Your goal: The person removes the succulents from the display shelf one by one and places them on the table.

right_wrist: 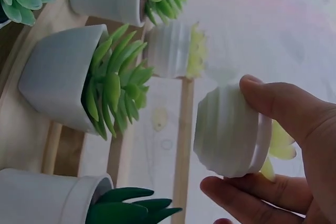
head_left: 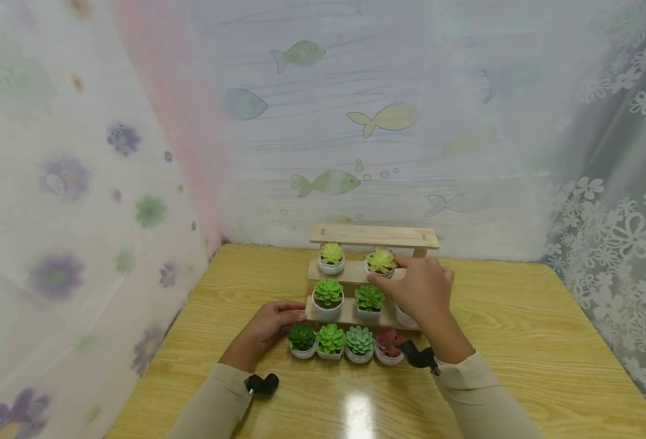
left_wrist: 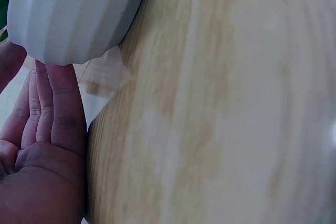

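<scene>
My right hand pinches a yellow-green potted succulent between thumb and fingers at the upper tier of a wooden stepped shelf. The right wrist view shows its white ribbed pot tilted sideways, thumb on one side and fingers on the other. At the left end of the lower tier, my left hand rests with extended fingers. A white ribbed pot hides those fingertips in the left wrist view. Another yellow-green succulent stands on the upper tier, left of the held one.
On the lower tier stand a green succulent, another green succulent and a white pot partly covered by my right wrist. Along the shelf's front on the table are dark green, bright green, blue-green and red succulents.
</scene>
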`<state>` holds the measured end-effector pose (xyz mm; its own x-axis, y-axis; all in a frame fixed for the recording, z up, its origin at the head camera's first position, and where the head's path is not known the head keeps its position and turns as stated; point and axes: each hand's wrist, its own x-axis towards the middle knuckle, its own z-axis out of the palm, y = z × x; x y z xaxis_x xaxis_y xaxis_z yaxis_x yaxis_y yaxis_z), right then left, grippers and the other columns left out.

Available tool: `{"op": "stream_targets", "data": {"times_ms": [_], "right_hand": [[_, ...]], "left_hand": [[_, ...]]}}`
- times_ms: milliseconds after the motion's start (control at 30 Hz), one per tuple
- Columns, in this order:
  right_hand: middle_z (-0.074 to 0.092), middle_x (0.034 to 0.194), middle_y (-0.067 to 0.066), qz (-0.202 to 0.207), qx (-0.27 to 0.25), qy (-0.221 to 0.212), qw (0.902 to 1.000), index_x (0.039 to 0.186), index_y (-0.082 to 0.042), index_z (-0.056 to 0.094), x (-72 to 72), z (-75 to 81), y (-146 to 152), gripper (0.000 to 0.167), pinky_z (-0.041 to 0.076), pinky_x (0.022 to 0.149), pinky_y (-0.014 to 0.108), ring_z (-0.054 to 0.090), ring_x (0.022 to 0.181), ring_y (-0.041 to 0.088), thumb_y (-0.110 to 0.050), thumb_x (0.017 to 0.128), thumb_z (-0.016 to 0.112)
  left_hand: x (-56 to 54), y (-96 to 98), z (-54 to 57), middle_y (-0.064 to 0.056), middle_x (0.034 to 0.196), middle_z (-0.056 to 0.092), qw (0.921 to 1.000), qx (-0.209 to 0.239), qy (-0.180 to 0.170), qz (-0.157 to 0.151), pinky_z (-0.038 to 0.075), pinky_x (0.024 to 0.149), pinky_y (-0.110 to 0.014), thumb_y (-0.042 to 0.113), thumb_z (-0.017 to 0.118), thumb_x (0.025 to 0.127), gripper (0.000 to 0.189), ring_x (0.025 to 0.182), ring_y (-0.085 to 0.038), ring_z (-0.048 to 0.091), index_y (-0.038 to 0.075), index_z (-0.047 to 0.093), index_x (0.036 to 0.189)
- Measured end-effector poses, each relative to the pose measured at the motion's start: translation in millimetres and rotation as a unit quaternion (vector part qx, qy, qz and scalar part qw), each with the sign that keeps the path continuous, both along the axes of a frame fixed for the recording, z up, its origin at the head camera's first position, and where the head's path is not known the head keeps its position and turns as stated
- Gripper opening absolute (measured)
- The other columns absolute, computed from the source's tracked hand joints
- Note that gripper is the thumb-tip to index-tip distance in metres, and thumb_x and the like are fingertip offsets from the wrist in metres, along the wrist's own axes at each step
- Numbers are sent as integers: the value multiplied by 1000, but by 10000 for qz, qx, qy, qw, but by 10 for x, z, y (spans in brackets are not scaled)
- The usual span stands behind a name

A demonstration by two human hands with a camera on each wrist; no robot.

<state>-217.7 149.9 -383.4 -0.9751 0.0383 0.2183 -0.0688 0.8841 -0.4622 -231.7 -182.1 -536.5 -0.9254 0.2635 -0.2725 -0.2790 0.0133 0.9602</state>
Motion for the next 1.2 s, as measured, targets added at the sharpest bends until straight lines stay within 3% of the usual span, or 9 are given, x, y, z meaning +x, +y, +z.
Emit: {"op": "stream_targets", "data": {"times_ms": [200,567,633,867,1200], "right_hand": [[68,80,4,95,-35,86,9999,140,-18,68,112,44,59,82,30,102,65,61,104,33,-72,79,76],[75,120,14,255,-173,332,9990,137,-16,70,346,71,206,79,27,104,75,61,122,41,-69,80,78],[74,121,14,271,-225,377,9987,137,-17,70,390,69,241,78,28,102,74,62,121,41,-69,79,79],[75,105,12,322,-264,446,9981,133,-15,73,526,35,358,81,32,96,71,64,113,39,-74,77,77],[74,121,17,461,-440,288,9976,127,-8,75,682,-9,440,82,30,96,69,62,119,44,-72,77,79]], "left_hand": [[13,4,10,-2,105,75,10000,-6,-8,44,57,84,-29,15,75,97,45,98,-14,70,-3,64,136],[-9,-5,-14,-6,108,75,9999,-12,-70,123,59,86,-31,16,76,96,43,99,-17,72,-1,66,134],[-16,-3,-22,-7,108,76,9999,2,-81,119,59,86,-31,16,76,95,43,99,-18,72,-1,67,134],[-18,8,-20,-7,111,74,9998,-15,-109,159,59,86,-31,16,77,95,41,99,-17,71,0,68,132],[-12,9,1,-7,112,75,9998,-70,-88,159,58,87,-30,15,75,97,40,100,-17,71,-1,68,133]]}}
